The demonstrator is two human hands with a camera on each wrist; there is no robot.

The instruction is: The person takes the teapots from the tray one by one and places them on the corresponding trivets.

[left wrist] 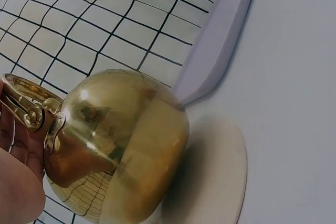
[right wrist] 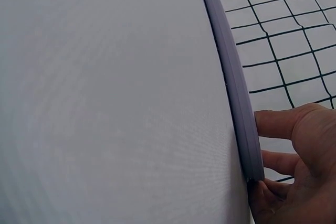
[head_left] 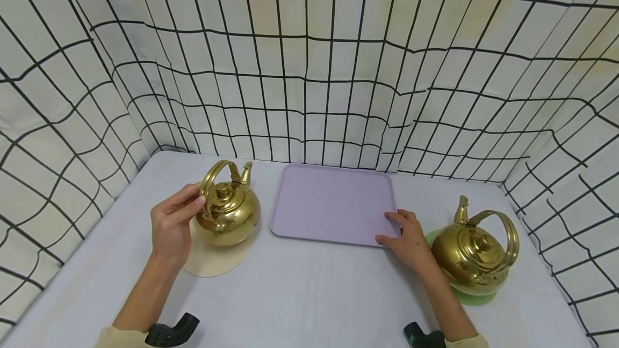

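Observation:
A shiny brass kettle (head_left: 227,214) stands over a round cream mat (head_left: 210,262) at the left, its spout pointing toward the back. My left hand (head_left: 174,219) grips the kettle's arched handle from the left side. Beneath the kettle a dark shadow falls on the mat (left wrist: 226,177) in the left wrist view. A flat lilac tray (head_left: 333,203) lies at the back middle. My right hand (head_left: 408,238) holds the tray's front right corner, thumb by the front edge and fingertips over the rim (right wrist: 241,93) and around its end.
A second brass kettle (head_left: 474,256) sits on a green round mat (head_left: 476,298) at the right, close beside my right forearm. The white-covered table (head_left: 309,294) is enclosed by white walls with a black grid (head_left: 319,85); the tray lies close to the back one.

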